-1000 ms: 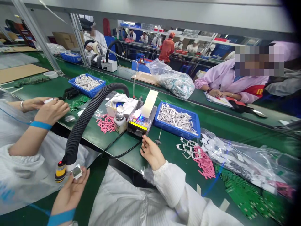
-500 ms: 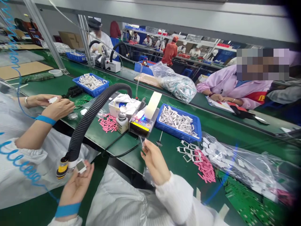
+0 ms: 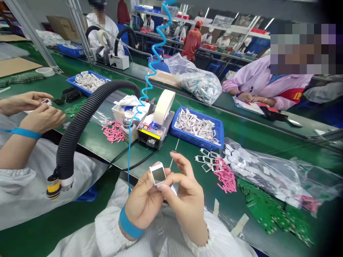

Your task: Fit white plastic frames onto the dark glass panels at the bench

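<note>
View: head camera, looking forward and down along a green tabletop [image 3: 187, 150].
Left hand [image 3: 143, 203]: fingers curled, holding the frame's left edge from below; a blue wristband [image 3: 130, 225] sits at the wrist.
Right hand [image 3: 186, 196]: narrow pinch, fingertips pressed on the frame's right side.
Frame [image 3: 158, 175]: small, white, with a dark square window, tilted between both hands, above the tabletop's near edge.
Just ahead: a thin stick [image 3: 173, 159] stands beyond the right hand; whether it touches the fingers, I cannot tell.
Right of the hands: loose white frames [image 3: 207, 159] lie beside pink strips [image 3: 227, 175], near a clear plastic bag [image 3: 268, 175] of white pieces and a pile of green circuit boards [image 3: 268, 210].
Farther ahead: a blue tray [image 3: 194, 140] full of white frames stands beside a tape dispenser [image 3: 151, 134] carrying a cream tape roll [image 3: 164, 101]; a bottle [image 3: 128, 130] and more pink strips [image 3: 112, 131] lie to its left.
Left side: a black corrugated hose [image 3: 85, 110] arcs over the tabletop, ending in a yellow nozzle [image 3: 53, 186]. Beyond it, a co-worker's hands [image 3: 34, 109] hold a small white piece [image 3: 46, 101].
Across: a person in a lilac smock [image 3: 241, 82] rests both forearms on the opposite tabletop.
</note>
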A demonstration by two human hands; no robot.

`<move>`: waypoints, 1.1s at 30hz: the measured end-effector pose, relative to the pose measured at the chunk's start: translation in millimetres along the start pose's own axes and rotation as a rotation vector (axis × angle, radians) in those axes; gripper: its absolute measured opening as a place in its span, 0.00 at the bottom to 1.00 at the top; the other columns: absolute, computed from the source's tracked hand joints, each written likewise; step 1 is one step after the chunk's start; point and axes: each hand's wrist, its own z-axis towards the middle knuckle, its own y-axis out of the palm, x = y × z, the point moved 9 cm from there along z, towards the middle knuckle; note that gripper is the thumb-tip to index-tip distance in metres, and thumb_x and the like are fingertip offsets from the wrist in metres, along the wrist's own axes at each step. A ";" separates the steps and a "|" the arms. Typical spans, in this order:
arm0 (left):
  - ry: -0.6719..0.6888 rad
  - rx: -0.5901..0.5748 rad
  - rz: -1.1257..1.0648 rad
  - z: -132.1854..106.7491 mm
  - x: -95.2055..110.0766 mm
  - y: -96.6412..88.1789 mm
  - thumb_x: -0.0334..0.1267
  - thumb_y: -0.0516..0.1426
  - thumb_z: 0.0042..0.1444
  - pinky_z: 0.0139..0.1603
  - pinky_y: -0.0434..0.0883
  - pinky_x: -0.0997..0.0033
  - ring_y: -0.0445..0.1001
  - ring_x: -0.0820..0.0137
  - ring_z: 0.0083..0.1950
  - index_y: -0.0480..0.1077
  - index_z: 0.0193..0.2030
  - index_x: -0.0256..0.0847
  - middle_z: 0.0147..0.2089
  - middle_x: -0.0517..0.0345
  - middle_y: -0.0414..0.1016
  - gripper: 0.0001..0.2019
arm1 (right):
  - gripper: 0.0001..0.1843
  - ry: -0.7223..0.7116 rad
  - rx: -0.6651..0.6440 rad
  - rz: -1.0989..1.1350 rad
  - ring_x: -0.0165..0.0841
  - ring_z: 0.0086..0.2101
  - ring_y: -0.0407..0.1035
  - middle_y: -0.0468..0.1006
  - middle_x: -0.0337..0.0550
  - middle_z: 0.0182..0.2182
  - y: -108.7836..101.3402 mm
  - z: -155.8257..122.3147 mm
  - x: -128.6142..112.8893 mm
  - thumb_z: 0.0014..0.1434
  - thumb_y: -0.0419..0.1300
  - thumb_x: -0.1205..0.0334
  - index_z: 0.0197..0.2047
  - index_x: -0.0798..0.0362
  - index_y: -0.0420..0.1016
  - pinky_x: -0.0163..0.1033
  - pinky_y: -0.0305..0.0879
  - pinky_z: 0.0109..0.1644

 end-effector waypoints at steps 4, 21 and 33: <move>0.014 0.025 -0.012 1.1 0.7 -1.3 0.36 0.64 0.47 0.42 0.71 0.75 0.76 0.74 0.36 0.77 0.37 0.41 0.38 0.53 0.81 0.09 | 0.04 -0.030 0.055 -0.034 0.41 0.53 0.61 0.66 0.43 0.51 -3.3 4.6 1.2 0.50 0.62 0.67 0.25 0.49 0.73 0.47 0.59 0.53; 0.064 0.034 0.039 5.5 4.7 -5.9 0.32 0.61 0.49 0.53 0.68 0.69 0.76 0.71 0.43 0.75 0.43 0.44 0.39 0.59 0.81 0.12 | 0.05 -0.068 0.108 -0.223 0.41 0.44 0.66 0.69 0.45 0.41 -5.0 13.2 1.2 0.53 0.60 0.64 0.25 0.50 0.72 0.50 0.60 0.48; -0.162 0.054 0.714 -3.4 10.4 -27.0 0.36 0.67 0.38 0.39 0.74 0.71 0.76 0.65 0.36 0.79 0.33 0.39 0.32 0.53 0.81 0.11 | 0.08 -0.485 -0.407 -0.452 0.29 0.44 0.70 0.79 0.34 0.43 4.3 -9.0 -12.9 0.62 0.52 0.60 0.43 0.45 0.71 0.46 0.45 0.61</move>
